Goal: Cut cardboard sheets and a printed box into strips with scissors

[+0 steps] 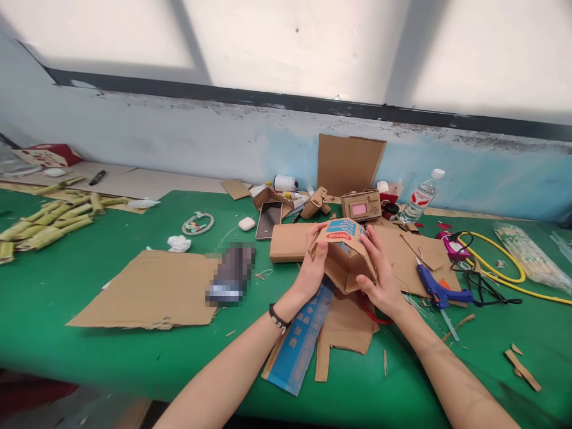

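Between my two hands is a folded cardboard box (342,253), its open end facing me and blue and red print on its upper side. My left hand (315,262) grips its left wall, thumb in front. Opposite, my right hand (378,271) wraps the right wall with the thumb at the lower rim. Below it lie a blue printed cardboard strip (297,348) and a cut brown cardboard piece (346,325) on the green table. Behind my left hand rests a long closed cardboard box (288,243).
At right lies a blue glue gun (440,289) with a black cord, near a yellow cable (518,268) and a water bottle (422,196). Left are a flat cardboard sheet (152,292), a blurred dark object (232,274) and cut stalks (53,220). A phone (269,220) lies farther back.
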The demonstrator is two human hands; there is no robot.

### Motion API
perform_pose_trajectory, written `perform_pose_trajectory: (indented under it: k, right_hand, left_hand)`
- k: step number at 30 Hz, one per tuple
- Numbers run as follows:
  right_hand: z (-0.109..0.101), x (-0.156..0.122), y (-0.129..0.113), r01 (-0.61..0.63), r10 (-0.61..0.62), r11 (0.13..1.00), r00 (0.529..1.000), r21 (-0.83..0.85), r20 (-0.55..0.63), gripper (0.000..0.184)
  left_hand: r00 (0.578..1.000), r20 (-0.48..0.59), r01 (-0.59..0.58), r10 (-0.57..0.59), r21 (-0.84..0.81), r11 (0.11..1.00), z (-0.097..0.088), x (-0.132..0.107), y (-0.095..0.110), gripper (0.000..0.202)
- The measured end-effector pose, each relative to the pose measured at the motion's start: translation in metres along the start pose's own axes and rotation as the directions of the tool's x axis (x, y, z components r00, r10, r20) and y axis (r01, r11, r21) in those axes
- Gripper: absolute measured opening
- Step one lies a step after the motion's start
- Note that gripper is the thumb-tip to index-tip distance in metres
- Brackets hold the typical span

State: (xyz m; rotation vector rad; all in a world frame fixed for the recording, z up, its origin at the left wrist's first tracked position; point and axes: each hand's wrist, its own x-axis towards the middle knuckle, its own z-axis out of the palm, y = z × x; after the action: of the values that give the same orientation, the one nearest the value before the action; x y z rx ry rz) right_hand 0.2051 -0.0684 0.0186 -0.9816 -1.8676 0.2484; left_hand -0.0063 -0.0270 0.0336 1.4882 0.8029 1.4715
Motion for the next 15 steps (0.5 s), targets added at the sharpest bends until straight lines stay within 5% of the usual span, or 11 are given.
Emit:
perform_pose_trajectory:
  k: [3, 10, 15]
  right_hand:
    - [0.003, -0.002, -0.002, 0.016, -0.015, 0.998, 1.0, -0.063, 0.019, 0.073]
    - [0.014, -0.008, -0.005, 0.051, -0.06, 0.997, 0.977, -0.051, -0.204, 0.06]
    - [0.019, -0.011, -0.009, 0.031, -0.041, 0.998, 0.975, -0.049, -0.219, 0.059]
  left_hand:
    - [0.999, 0.033, 0.009, -0.008, -0.021, 1.0, -0.001, -0.002, -0.005, 0.072]
    - [0.99, 0.138, -0.036, 0.039, -0.028, 0.999, -0.001, -0.007, -0.012, 0.071]
    - [0.99, 0.136, -0.028, 0.036, -0.059, 0.998, 0.001, -0.008, -0.013, 0.072]
